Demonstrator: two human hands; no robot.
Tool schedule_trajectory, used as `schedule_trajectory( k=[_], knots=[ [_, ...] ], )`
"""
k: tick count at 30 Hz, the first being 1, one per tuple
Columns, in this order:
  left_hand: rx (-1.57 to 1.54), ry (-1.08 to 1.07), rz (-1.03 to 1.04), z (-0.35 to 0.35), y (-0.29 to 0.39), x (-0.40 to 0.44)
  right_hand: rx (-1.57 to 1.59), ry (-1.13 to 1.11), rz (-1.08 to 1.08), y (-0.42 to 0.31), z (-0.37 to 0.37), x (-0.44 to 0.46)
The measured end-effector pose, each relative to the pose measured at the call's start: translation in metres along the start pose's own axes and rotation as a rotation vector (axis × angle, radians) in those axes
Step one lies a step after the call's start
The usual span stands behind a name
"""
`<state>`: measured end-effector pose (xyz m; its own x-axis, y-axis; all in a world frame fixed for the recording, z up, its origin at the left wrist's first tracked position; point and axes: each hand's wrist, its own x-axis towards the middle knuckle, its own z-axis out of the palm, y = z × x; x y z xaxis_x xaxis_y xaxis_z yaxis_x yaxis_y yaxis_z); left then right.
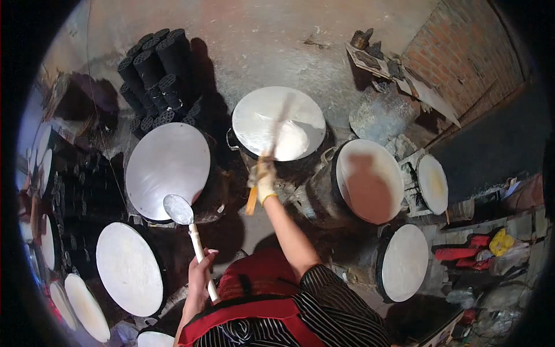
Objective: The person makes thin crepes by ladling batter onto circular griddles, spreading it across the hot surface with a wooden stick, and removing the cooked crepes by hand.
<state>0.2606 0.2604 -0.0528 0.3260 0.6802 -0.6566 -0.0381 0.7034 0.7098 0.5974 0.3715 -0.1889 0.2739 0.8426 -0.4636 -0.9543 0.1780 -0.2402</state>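
While the gloved right hand [265,175] has its fingers wrapped around a long tool [281,124], blurred by motion, the fingers of the left hand [200,272] are closed around the pale handle of a ladle [178,209]. The long tool reaches over the round far plate [248,111], at the center of the scene, where a glossy white layer [290,141] covers part of the top. The ladle's bowl, coated in white, overlaps the near edge of the large left plate [167,165]. To the right stands a plate with a reddish-brown patch [365,188]; nearer are a pale plate on the left [129,269] and another on the right [405,263]. Black perforated cylinders [156,69] are stacked at far left, by the wall [254,40].
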Motion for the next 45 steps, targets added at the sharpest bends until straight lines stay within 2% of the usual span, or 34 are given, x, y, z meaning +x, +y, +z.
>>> schedule_trajectory(
  k=[2, 3, 4, 5, 6, 8, 10, 12, 13, 16, 18, 19, 20, 22, 23, 25, 26, 28, 29, 30, 32, 34, 35, 37, 40, 42, 43, 45],
  knots=[
    [0.003, -0.013, 0.005, 0.01, 0.0, 0.003, -0.777, 0.191, -0.155, 0.024, -0.014, 0.0],
    [-0.001, -0.015, 0.021, 0.021, 0.002, 0.004, -0.596, 0.126, 0.034, 0.007, 0.004, -0.043],
    [-0.009, -0.015, 0.035, 0.031, 0.002, 0.003, -0.752, 0.1, -0.15, 0.007, -0.064, -0.011],
    [-0.026, -0.008, 0.038, 0.038, 0.003, 0.003, -0.865, 0.266, -0.152, -0.022, -0.036, -0.056],
    [-0.04, -0.018, 0.047, 0.043, 0.002, 0.006, -0.728, 0.265, -0.183, -0.043, -0.073, -0.047],
    [-0.062, -0.032, 0.058, 0.05, -0.005, 0.011, -0.457, 0.25, 0.117, -0.106, -0.088, -0.052],
    [0.004, -0.025, 0.079, 0.067, -0.006, 0.013, -0.537, 0.26, 0.067, -0.137, -0.115, -0.015],
    [0.036, -0.037, 0.085, 0.088, -0.007, 0.016, -0.606, 0.212, -0.248, -0.123, -0.052, -0.039],
    [0.034, -0.052, 0.08, 0.099, -0.009, 0.019, -0.219, 0.057, -0.013, -0.122, -0.05, -0.04],
    [0.002, -0.064, 0.08, 0.134, -0.009, 0.022, -0.721, 0.085, 0.145, -0.113, -0.053, -0.071],
    [-0.028, -0.089, 0.069, 0.15, -0.016, 0.029, -1.113, 0.071, 0.013, -0.138, -0.098, -0.073],
    [-0.015, -0.069, 0.052, 0.162, -0.013, 0.026, -0.711, 0.097, 0.202, -0.171, -0.109, -0.084],
    [-0.022, -0.057, 0.028, 0.176, -0.011, 0.025, -0.505, 0.067, 0.334, -0.204, -0.128, -0.074],
    [-0.021, -0.029, -0.035, 0.194, -0.01, 0.018, -0.519, -0.039, 0.288, -0.246, -0.144, -0.067],
    [-0.038, -0.008, -0.022, 0.208, -0.012, 0.018, -0.565, 0.064, 0.247, -0.258, -0.132, -0.059],
    [-0.08, -0.035, -0.045, 0.221, -0.013, 0.018, -0.898, 0.234, -0.102, -0.255, -0.109, -0.036],
    [-0.102, -0.048, -0.056, 0.227, -0.014, 0.018, -0.719, 0.16, -0.136, -0.251, -0.076, -0.045],
    [-0.074, -0.056, -0.059, 0.236, -0.013, 0.019, -0.495, 0.057, 0.022, -0.237, -0.075, -0.021],
    [-0.042, -0.052, -0.063, 0.24, -0.01, 0.019, -0.672, 0.107, -0.024, -0.225, -0.046, -0.042],
    [-0.01, -0.052, -0.067, 0.244, -0.006, 0.021, -0.95, 0.102, -0.029, -0.219, -0.052, -0.038],
    [-0.035, -0.037, -0.057, 0.247, 0.001, 0.024, -0.878, -0.181, -0.228, -0.213, -0.078, -0.033],
    [-0.032, -0.032, -0.06, 0.245, 0.005, 0.027, -0.764, -0.055, -0.424, -0.237, -0.09, -0.05],
    [-0.017, -0.038, -0.07, 0.241, 0.005, 0.032, -0.404, 0.036, -0.529, -0.236, -0.103, -0.038],
    [-0.038, -0.102, -0.086, 0.233, 0.004, 0.044, -0.374, 0.12, -0.489, -0.223, -0.119, -0.039],
    [-0.028, -0.106, 0.009, 0.236, 0.001, 0.06, -0.768, 0.098, -0.439, -0.223, -0.114, -0.041],
    [-0.086, -0.182, -0.062, 0.236, 0.012, 0.06, -0.119, 0.022, -0.226, -0.248, -0.113, -0.031],
    [-0.089, -0.191, -0.089, 0.237, 0.017, 0.062, 0.198, 0.042, -0.287, -0.26, -0.109, -0.019],
    [-0.065, -0.192, -0.109, 0.238, 0.02, 0.068, -0.186, 0.147, -0.276, -0.277, -0.125, -0.006]
  ],
)
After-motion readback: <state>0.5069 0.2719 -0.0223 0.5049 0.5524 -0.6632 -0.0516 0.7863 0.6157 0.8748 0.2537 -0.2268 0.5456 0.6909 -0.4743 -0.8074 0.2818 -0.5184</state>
